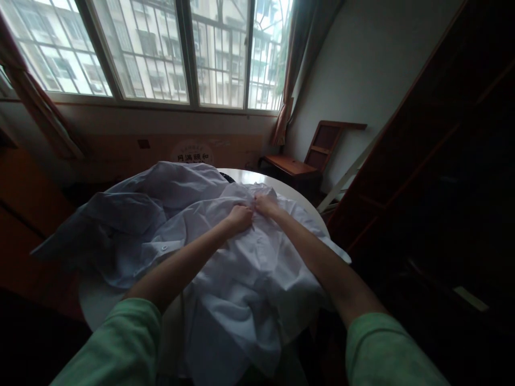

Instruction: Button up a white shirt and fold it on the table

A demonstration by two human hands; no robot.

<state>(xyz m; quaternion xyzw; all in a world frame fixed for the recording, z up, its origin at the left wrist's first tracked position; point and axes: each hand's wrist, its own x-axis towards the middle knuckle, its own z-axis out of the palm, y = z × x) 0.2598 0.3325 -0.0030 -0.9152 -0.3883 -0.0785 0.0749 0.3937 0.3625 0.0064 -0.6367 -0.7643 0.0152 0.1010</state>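
Head view, one frame. Entries run left to right.

A pale blue shirt (132, 214) lay spread over the left part of the round white table (92, 305), one sleeve trailing off the left edge. A cuff with a single button (164, 247) sat just left of the left forearm. This shirt was touched by neither hand as far as could be seen.

The left hand (240, 217) was closed, fingers curled down into the white shirt (249, 284), pinching a fold of its cloth. How much cloth it held could not be told; the fingertips were buried.

The right hand (266, 205) sat just beside the left, knuckles nearly touching, also curled shut on a bunched bit of the same white shirt. Both grips met at one point near the far middle of the garment.

Relation noted: the white shirt lay mostly toward the person from the grips, its long axis running from the hands back down to the near table edge, where it hung over. The arms lay on top of it along that axis. The hands were about equally near the gripped fold; the right reached slightly farther.

Farther right, a wooden chair (309, 155) stood by the wall, well apart from the table, and a dark cabinet (442, 161) filled the right side.
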